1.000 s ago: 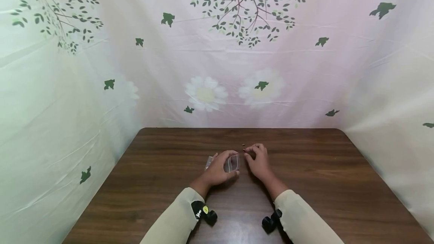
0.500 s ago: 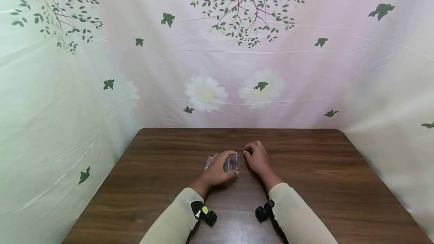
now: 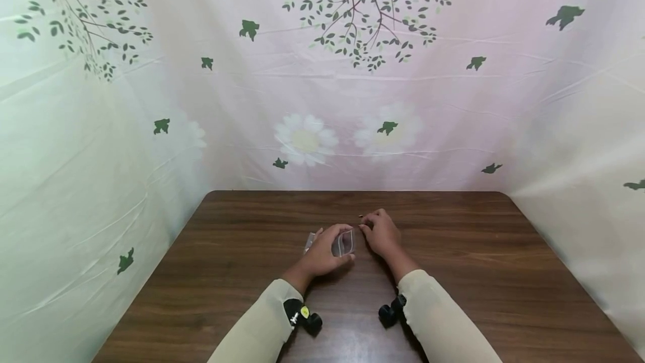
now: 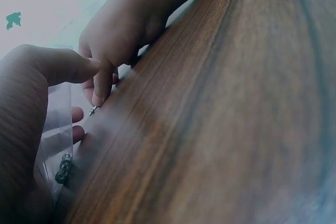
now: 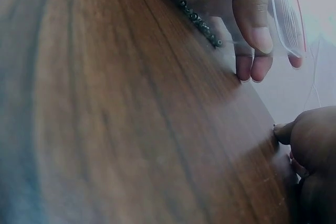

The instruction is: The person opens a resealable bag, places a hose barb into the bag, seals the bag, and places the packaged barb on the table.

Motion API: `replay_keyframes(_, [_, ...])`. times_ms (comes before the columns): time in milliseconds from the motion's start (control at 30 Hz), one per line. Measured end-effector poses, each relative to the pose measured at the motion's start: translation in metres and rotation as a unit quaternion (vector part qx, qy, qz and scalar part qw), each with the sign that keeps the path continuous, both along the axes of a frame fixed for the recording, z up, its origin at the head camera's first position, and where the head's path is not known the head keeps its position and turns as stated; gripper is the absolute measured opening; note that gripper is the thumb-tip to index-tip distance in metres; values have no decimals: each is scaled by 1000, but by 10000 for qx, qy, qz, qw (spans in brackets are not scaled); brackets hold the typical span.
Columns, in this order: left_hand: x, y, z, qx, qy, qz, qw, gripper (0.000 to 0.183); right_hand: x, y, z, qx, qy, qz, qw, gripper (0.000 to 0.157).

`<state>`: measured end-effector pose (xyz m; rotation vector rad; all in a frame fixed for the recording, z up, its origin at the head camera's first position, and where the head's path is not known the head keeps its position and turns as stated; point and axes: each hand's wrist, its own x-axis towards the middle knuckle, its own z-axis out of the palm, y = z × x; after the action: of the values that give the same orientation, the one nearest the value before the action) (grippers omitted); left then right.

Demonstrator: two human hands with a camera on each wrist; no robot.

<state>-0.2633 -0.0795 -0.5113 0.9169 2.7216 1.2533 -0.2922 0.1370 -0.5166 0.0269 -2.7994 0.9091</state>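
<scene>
My left hand (image 3: 322, 252) holds a clear zip bag (image 3: 344, 243) open, thumb on the near side and fingers on the far side. Small dark metal screws (image 5: 198, 23) lie at the bottom of the bag. To the right of the bag's mouth, my right hand (image 3: 383, 234) is low over the table with thumb and forefinger brought together. At those fingertips, in the left wrist view, is a small shiny screw (image 4: 94, 110), pinched at one end. Another small screw (image 3: 360, 216) lies on the table just beyond the right fingertips.
The brown wood-grain table (image 3: 468, 273) extends around both hands. A pale cloth (image 3: 433, 94) printed with flowers, branches and birds hangs behind its far edge and along the sides. Black cameras (image 3: 388, 316) are strapped at both wrists.
My right hand has shifted slightly left and away from me, its fingertips closing at the nearer of two small screws. The left hand and bag have stayed in place.
</scene>
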Motion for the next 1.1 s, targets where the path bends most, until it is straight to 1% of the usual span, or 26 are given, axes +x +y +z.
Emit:
replay_keyframes(167, [-1, 0, -1, 7, 73, -36, 10000, 68, 1, 1, -1, -84, -14, -7, 10000, 10])
replay_keyframes(333, [-2, 1, -6, 12, 138, -47, 9999, 68, 5, 3, -3, -541, 87, 105, 9984, 12])
replay_keyframes(467, [-1, 2, -2, -93, 32, -10, 10000, 69, 9, 4, -3, -993, 252, 289, 9943, 11])
replay_keyframes(567, [-1, 2, 0, -108, 35, 6, 9999, 68, 14, 4, -4, -1226, 374, 423, 9909, 10])
replay_keyframes(767, [-3, 1, -4, -26, 101, -29, 9999, 68, 24, 0, -4, -1530, 658, 614, 9841, 10])
replay_keyframes(867, [-4, 0, -7, 53, 277, -52, 9996, 66, 28, -1, -5, -1603, 794, 621, 9819, 10])
replay_keyframes(933, [-5, 0, -10, 98, 391, -56, 9992, 66, 30, -1, -5, -1705, 988, 641, 9783, 9])
replay_keyframes(1000, [-6, 1, -10, 111, 425, -56, 9990, 66, 31, -1, -4, -1831, 1265, 698, 9724, 8])
replay_keyframes(1100, [-6, 1, -8, 64, 283, -17, 9996, 67, 32, -1, -3, -2019, 1766, 928, 9589, 7])
